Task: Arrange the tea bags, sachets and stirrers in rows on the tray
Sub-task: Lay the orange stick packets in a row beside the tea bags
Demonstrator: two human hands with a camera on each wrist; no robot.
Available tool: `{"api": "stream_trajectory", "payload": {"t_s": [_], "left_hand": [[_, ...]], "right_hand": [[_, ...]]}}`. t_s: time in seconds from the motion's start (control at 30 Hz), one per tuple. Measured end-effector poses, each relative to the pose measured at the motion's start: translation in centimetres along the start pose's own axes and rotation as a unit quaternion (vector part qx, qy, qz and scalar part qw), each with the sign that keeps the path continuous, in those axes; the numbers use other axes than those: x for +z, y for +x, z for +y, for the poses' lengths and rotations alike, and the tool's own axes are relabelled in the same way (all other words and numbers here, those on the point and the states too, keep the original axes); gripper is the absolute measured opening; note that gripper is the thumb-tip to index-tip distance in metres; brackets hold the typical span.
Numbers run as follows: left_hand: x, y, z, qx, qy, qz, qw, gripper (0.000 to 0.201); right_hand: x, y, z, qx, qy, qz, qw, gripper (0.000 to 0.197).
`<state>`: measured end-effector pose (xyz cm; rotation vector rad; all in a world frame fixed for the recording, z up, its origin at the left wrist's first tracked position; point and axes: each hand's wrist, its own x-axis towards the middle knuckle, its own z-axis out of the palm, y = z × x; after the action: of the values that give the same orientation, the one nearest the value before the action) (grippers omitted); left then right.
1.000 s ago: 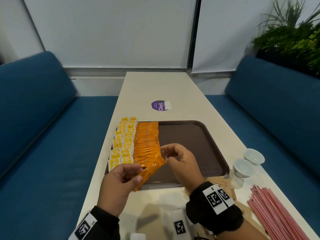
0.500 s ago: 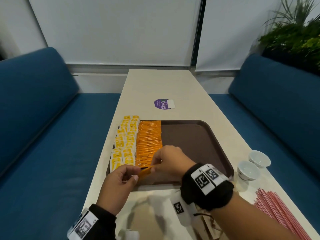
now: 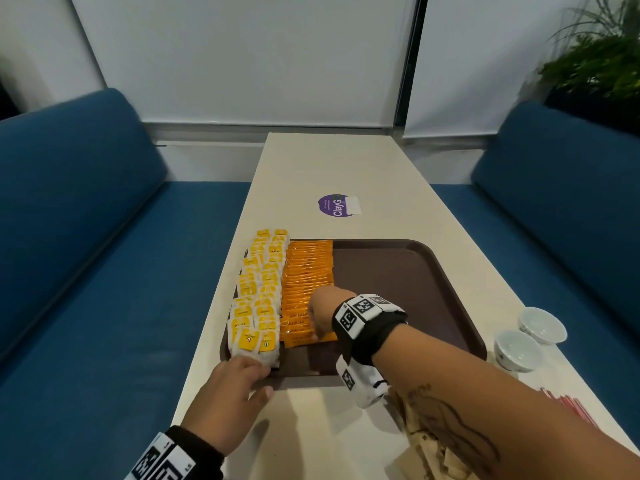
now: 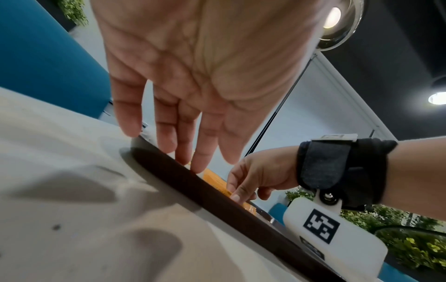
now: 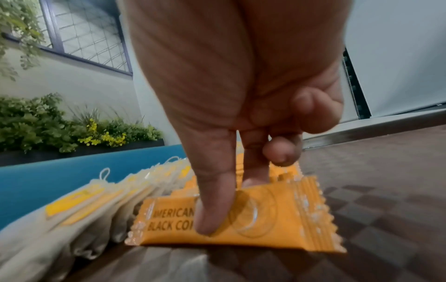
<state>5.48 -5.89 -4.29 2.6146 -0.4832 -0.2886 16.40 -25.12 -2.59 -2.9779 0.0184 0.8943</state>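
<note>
Orange sachets (image 3: 306, 285) (overlapping) row beside tea bags (image 3: 259, 292) on brown tray (image 3: 398, 271).

We see a long cream surface (image 3: 332, 168) running away from us between two blue upholstered benches, one on the left (image 3: 69, 220) and one on the right (image 3: 561, 202). Pale roller blinds (image 3: 242, 57) cover the far window, split by a dark frame (image 3: 410, 60). Green plants (image 3: 595, 64) sit behind the right bench. Round ceiling lights (image 4: 332, 17) glow on a dark ceiling.
</note>
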Motion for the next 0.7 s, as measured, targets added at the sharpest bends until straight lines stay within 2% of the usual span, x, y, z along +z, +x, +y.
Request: {"api": "stream_trajectory", "payload": {"t_s": [0.5, 0.7], "left_hand": [[0.05, 0.08, 0.05, -0.002, 0.008, -0.007, 1.0, 0.04], [0.14, 0.04, 0.08, 0.0, 0.008, -0.003, 1.0, 0.039]], "right_hand": [[0.26, 0.25, -0.93, -0.038, 0.027, 0.044, 0.998, 0.031], [0.29, -0.16, -0.86, -0.042, 0.024, 0.043, 0.998, 0.044]]}}
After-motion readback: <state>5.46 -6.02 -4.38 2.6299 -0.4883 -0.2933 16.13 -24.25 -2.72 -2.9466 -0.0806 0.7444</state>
